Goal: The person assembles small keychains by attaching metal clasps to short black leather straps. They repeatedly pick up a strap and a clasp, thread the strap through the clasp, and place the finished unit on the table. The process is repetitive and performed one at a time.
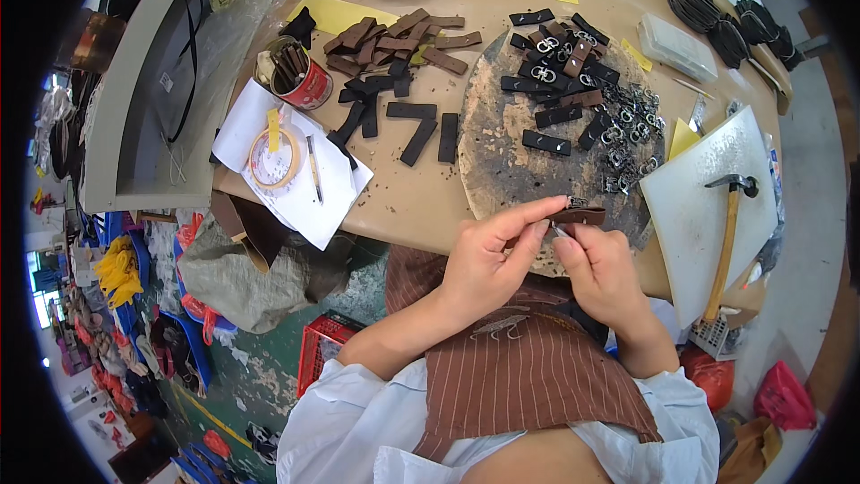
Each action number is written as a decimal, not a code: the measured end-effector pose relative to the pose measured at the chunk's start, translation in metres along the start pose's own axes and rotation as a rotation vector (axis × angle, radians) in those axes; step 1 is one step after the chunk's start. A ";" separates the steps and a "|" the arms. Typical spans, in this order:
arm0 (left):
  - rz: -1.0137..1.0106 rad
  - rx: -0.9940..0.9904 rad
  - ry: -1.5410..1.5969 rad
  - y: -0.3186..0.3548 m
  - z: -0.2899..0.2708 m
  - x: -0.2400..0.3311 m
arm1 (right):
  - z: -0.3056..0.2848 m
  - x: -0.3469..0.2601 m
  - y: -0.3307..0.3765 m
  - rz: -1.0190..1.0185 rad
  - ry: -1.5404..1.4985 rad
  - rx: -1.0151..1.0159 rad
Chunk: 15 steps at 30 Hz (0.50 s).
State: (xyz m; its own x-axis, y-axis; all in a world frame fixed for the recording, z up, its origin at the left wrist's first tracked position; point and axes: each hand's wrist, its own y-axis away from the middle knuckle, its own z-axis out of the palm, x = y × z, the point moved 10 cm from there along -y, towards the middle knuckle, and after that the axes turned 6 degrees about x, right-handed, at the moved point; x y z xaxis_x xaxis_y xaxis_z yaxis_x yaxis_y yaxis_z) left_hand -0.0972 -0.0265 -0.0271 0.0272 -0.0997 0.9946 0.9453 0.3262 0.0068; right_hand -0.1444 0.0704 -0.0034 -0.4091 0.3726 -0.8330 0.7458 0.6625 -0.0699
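Observation:
A short brown strap [584, 216] is held up between my hands, just over the near edge of the round worn board [502, 143]. My left hand [495, 255] pinches at its left end, index finger stretched along the top. My right hand [602, 271] is closed around the strap's lower side, thumb bent. A small pointed metal tip [559, 231] shows between the thumbs; what it belongs to is hidden. On the board lie black straps [546, 142], some with metal rings, and a heap of small metal buckles [618, 161].
Brown strap pieces [403, 36] and black ones [417, 130] lie left of the board, near a red tin [305, 85]. Tape [273, 159] and a pen [313, 170] rest on white paper [336, 202]. At right, a hammer [727, 242] lies on a white slab [685, 206].

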 end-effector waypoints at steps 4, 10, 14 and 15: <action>0.073 -0.035 -0.058 0.003 0.003 0.004 | 0.040 0.037 0.025 0.608 -0.881 -0.398; -0.165 0.135 0.255 0.002 -0.006 -0.013 | 0.012 0.021 0.005 0.347 -0.534 -0.245; -0.227 0.148 0.351 -0.003 -0.012 -0.018 | -0.031 -0.006 -0.003 0.017 0.058 0.090; -0.230 0.148 0.354 -0.003 -0.011 -0.018 | -0.034 -0.006 -0.004 0.040 0.144 0.099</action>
State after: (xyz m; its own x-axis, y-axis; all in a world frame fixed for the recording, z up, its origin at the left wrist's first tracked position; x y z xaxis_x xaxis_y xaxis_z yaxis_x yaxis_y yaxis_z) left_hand -0.0967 -0.0363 -0.0461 -0.0443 -0.4928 0.8690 0.8837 0.3864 0.2641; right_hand -0.1628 0.0869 0.0205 -0.4440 0.4913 -0.7494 0.8080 0.5810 -0.0978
